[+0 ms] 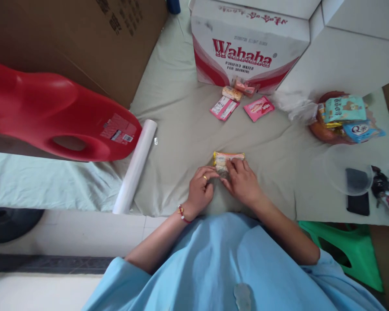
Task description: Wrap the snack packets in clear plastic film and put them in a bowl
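A small snack packet (pixel 228 159) with yellow and orange ends lies on the pale cloth (pixel 181 129) just in front of me. My left hand (pixel 201 190) is curled, its fingertips pinching the packet's near left edge; a ring and a beaded bracelet show on it. My right hand (pixel 243 181) rests on the packet's near right side with fingers bent down onto it. Both hands touch each other over the packet's clear wrapping.
A white Wahaha carton (pixel 246 47) stands at the back with several pink snack packets (pixel 257 108) before it. A red jug (pixel 52 116) and white roll (pixel 136 166) lie left. A bowl of snacks (pixel 343 116), clear lid (pixel 343 172) and phone (pixel 358 203) sit right.
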The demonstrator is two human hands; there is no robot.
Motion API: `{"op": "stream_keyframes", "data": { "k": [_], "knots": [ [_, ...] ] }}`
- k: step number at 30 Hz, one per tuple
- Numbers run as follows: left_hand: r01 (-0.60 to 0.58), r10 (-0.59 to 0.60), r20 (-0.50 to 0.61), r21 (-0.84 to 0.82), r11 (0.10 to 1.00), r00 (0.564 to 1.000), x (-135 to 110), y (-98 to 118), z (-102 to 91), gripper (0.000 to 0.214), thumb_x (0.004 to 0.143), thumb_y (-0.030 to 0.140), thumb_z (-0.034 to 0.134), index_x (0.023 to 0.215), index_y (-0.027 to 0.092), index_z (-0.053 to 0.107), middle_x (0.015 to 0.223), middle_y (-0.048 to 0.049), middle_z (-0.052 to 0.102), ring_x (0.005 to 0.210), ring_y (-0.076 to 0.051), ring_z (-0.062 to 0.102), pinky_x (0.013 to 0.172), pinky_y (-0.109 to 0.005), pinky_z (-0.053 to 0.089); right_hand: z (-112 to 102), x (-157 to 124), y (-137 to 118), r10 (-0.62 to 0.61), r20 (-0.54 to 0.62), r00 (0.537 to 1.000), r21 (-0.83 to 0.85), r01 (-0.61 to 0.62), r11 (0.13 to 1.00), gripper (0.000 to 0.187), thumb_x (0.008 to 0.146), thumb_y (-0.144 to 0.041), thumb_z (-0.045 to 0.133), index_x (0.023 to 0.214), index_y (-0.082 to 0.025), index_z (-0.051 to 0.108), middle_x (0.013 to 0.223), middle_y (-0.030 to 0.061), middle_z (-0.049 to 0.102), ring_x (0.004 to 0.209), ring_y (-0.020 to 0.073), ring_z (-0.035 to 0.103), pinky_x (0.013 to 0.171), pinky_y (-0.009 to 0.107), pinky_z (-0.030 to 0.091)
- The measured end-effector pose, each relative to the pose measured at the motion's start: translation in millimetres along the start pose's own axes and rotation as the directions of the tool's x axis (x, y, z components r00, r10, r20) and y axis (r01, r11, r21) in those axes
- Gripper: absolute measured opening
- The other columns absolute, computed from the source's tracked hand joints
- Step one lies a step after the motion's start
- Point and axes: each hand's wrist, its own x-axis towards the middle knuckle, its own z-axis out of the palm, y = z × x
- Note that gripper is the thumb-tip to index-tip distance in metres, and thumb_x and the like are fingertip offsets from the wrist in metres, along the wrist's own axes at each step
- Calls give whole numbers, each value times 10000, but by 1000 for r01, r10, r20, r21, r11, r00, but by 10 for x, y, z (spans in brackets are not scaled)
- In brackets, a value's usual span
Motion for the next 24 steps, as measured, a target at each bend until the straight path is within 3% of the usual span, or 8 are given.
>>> {"op": "stream_keyframes", "data": {
  "k": [8, 11, 14, 16, 18, 20, 22, 24],
  "knots": [
    [165, -172, -121, -63, 984, 978, 29, -83, -71, 323, 770, 74, 497, 946, 222, 722, 1035, -44, 729, 1028, -208, 689, 961, -384, 556, -145, 103, 117, -89, 40, 995, -175, 94, 980, 423, 1063, -172, 490, 1463, -182, 626, 1390, 156, 666, 1270, 326, 503, 1103, 493, 390],
    [231, -244, -118, -114, 966, 963, 16, -31, -93, 267, 827, 106, 526, 967, 224, 720, 1028, -42, 718, 1003, -202, 677, 950, -372, 544, -231, 145, 198, -62, -36, 997, -83, 58, 995, 382, 1066, -196, 470, 1382, -176, 684, 1304, 173, 691, 1221, 327, 517, 1093, 510, 399],
    [338, -368, -90, -244, 909, 925, 23, 68, -97, 215, 921, 227, 597, 1102, 226, 713, 1119, -64, 699, 1040, -202, 674, 936, -354, 548, -329, 148, 225, 39, -105, 994, 209, -16, 978, 368, 1082, -318, 455, 1281, -166, 725, 1182, 170, 705, 1098, 313, 565, 1012, 491, 463],
    [390, -433, -8, -420, 819, 901, 46, 137, -78, 345, 932, 353, 684, 1253, 229, 669, 1281, -97, 679, 1178, -230, 667, 991, -369, 552, -360, 131, 200, 74, -47, 996, 533, -38, 845, 410, 1097, -442, 439, 1216, -198, 746, 1080, 119, 717, 1017, 275, 610, 968, 445, 504],
    [440, -455, 134, -589, 678, 880, 77, 195, -41, 510, 894, 465, 765, 1318, 213, 635, 1366, -125, 676, 1263, -267, 655, 1050, -403, 546, -332, 104, 144, 91, 65, 994, 801, -106, 589, 454, 1077, -571, 468, 1187, -243, 761, 1031, 66, 733, 979, 243, 652, 944, 401, 538],
    [503, -469, 249, -660, 558, 847, 103, 231, 9, 560, 853, 529, 811, 1266, 182, 659, 1298, -129, 730, 1218, -282, 687, 1057, -421, 549, -240, 64, 72, 118, 155, 981, 908, -188, 375, 493, 1027, -662, 528, 1211, -272, 767, 1069, 42, 757, 1009, 238, 683, 968, 392, 556],
    [545, -513, 272, -665, 511, 814, 116, 246, 68, 556, 820, 548, 838, 1193, 165, 687, 1193, -112, 773, 1145, -277, 715, 1039, -417, 555, -113, 5, 7, 174, 169, 970, 917, -219, 332, 543, 996, -700, 558, 1283, -281, 750, 1173, 53, 763, 1106, 254, 691, 1040, 416, 546],
    [564, -555, 248, -642, 520, 794, 120, 250, 126, 544, 798, 535, 855, 1163, 163, 697, 1138, -95, 786, 1089, -265, 729, 1010, -406, 563, 16, -71, -42, 226, 122, 966, 888, -208, 410, 587, 1005, -689, 548, 1398, -277, 689, 1320, 84, 729, 1238, 272, 665, 1133, 448, 504]
  ]
}}
